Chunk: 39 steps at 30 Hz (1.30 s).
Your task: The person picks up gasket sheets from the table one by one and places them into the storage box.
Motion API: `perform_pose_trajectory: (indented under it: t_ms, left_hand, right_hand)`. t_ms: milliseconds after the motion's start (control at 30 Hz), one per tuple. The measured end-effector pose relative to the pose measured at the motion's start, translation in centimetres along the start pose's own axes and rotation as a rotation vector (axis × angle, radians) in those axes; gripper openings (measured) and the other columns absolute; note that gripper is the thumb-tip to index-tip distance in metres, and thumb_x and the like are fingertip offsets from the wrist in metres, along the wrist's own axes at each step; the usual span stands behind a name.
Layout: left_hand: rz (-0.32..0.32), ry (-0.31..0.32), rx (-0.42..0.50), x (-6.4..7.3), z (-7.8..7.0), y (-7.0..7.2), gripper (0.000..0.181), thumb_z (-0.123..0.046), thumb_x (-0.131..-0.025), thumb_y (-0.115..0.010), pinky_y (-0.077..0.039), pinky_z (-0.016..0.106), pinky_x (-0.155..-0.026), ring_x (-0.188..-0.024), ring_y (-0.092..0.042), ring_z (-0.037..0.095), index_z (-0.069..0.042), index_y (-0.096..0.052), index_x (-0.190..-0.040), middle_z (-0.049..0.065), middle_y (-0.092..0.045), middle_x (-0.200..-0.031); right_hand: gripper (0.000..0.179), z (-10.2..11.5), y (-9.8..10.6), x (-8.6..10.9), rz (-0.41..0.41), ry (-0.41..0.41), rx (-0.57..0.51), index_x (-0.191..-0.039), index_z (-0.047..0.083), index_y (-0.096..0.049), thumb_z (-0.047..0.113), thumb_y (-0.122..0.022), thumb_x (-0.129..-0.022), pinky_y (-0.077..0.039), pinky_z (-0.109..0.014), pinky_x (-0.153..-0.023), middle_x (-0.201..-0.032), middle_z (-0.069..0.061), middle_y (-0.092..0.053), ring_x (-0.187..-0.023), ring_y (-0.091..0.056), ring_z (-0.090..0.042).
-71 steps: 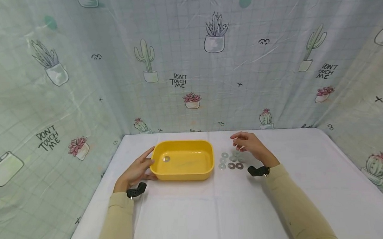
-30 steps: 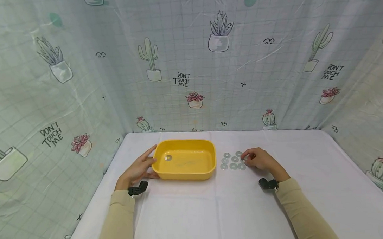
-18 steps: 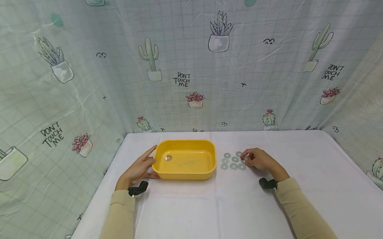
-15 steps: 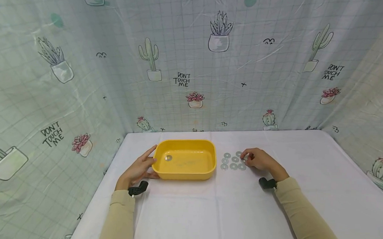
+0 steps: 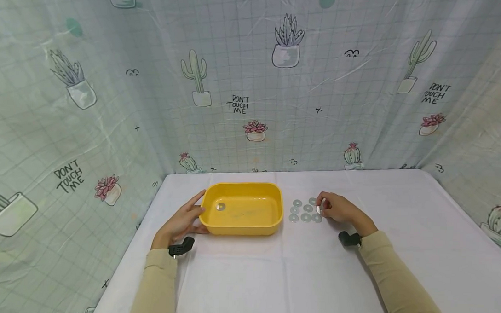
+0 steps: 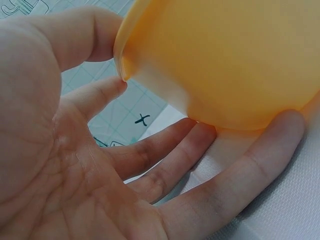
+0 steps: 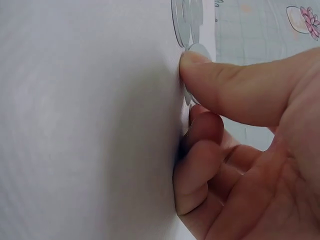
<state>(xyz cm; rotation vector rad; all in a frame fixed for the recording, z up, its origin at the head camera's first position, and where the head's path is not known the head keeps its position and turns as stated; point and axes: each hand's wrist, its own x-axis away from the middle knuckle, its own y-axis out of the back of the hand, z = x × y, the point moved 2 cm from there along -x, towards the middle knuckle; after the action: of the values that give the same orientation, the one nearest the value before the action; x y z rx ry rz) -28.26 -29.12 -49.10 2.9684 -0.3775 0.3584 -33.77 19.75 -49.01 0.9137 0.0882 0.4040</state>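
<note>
My left hand holds the left end of a shallow yellow plastic tray, its fingers spread against the end wall. In the left wrist view, fingertips meet the rim and underside of the tray. A single flat metal washer lies inside it, toward the left. To the right of the tray, my right hand pinches a washer between thumb and fingers, tipped up at the right edge of a group of washers. The thumb covers part of this washer in the right wrist view.
Several more grey washers lie flat between the tray and my right hand. A white cloth covers the table. Behind and at both sides hangs a curtain printed with cacti.
My right hand came down from above the washers to the group's right edge. Since half a second ago, the washer in its fingers has tipped up. My left hand stays on the tray.
</note>
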Motion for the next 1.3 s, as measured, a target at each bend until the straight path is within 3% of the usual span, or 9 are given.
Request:
perform_pose_trajectory:
  t_ms: [167, 433, 833, 1033, 1300]
  left_hand:
    - [-0.008, 0.005, -0.001, -0.2, 0.1, 0.0, 0.064, -0.022, -0.108, -0.049, -0.062, 0.055, -0.088, -0.118, -0.065, 0.034, -0.046, -0.023, -0.161, 0.024, -0.042, -0.155]
    - [-0.006, 0.002, 0.006, -0.1, 0.2, 0.1, 0.064, -0.022, -0.108, -0.049, -0.062, 0.056, -0.088, -0.119, -0.064, 0.034, -0.046, -0.023, -0.160, 0.024, -0.042, -0.155]
    - [-0.010, -0.008, 0.019, 0.1, 0.1, 0.0, 0.064, -0.020, -0.107, -0.047, -0.062, 0.057, -0.087, -0.120, -0.063, 0.034, -0.043, -0.023, -0.162, 0.026, -0.045, -0.152]
    - [-0.017, -0.004, 0.020, 0.1, 0.0, -0.2, 0.064, -0.021, -0.107, -0.048, -0.062, 0.057, -0.087, -0.120, -0.063, 0.034, -0.043, -0.023, -0.161, 0.025, -0.046, -0.151]
    - [-0.006, -0.010, 0.016, 0.2, -0.1, -0.1, 0.064, -0.021, -0.107, -0.048, -0.061, 0.057, -0.088, -0.126, -0.060, 0.039, -0.042, -0.022, -0.162, 0.027, -0.043, -0.153]
  right_hand:
    - [0.020, -0.1, 0.3, 0.2, -0.017, 0.025, -0.028, -0.104, 0.010, -0.060, 0.003, -0.072, -0.090, -0.041, -0.030, -0.067, -0.092, -0.008, -0.058, -0.079, -0.051, -0.021]
    - [0.020, -0.8, 0.8, 0.4, -0.027, 0.087, -0.034, -0.106, 0.007, -0.065, 0.008, -0.074, -0.089, -0.040, -0.028, -0.067, -0.084, -0.003, -0.055, -0.076, -0.049, -0.016]
    - [0.024, -1.8, 1.2, 0.5, 0.008, 0.004, -0.214, -0.118, 0.002, -0.066, 0.006, -0.068, -0.095, -0.051, -0.025, -0.064, -0.084, -0.007, -0.061, -0.074, -0.058, -0.017]
    - [0.026, -2.0, 1.4, 0.6, -0.042, -0.035, -0.267, -0.123, 0.001, -0.064, 0.003, -0.063, -0.097, -0.058, -0.026, -0.065, -0.087, -0.010, -0.062, -0.075, -0.064, -0.019]
    - [0.030, -2.2, 1.9, 0.5, -0.088, -0.049, -0.324, -0.129, 0.001, -0.062, 0.005, -0.061, -0.099, -0.057, -0.026, -0.067, -0.091, -0.011, -0.062, -0.077, -0.066, -0.019]
